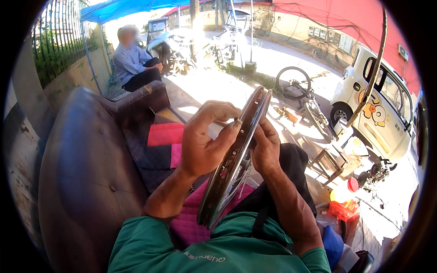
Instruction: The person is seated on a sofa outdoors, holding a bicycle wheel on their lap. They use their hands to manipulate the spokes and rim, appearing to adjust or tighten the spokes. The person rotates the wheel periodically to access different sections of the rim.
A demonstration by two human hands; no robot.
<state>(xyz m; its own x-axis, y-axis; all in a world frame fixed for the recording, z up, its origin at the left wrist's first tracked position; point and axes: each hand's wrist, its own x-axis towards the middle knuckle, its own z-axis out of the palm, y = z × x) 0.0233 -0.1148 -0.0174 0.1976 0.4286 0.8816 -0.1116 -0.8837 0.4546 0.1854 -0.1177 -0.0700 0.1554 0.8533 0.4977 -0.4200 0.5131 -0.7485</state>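
Observation:
A bicycle wheel rim (pixel 233 154) with thin spokes (pixel 237 183) stands edge-on and tilted over my lap, its bare, tyreless channel facing left. My left hand (pixel 207 134) is at the upper part of that channel, thumb and forefinger pinched together against it. Whatever small thing lies between those fingertips is too small to make out. On the opposite side, my right hand (pixel 266 146) grips the rim near the spokes, its fingers curled and partly hidden behind the metal. Several small holes show along the channel.
I sit on a worn brown sofa (pixel 91 173) with a pink quilted cloth (pixel 189 216). Someone in a light blue shirt (pixel 127 61) sits beyond it. Bicycle parts (pixel 314 113), a small wooden stool (pixel 328 164), a red plastic bag (pixel 343 210) and a white van (pixel 380 104) are on the right.

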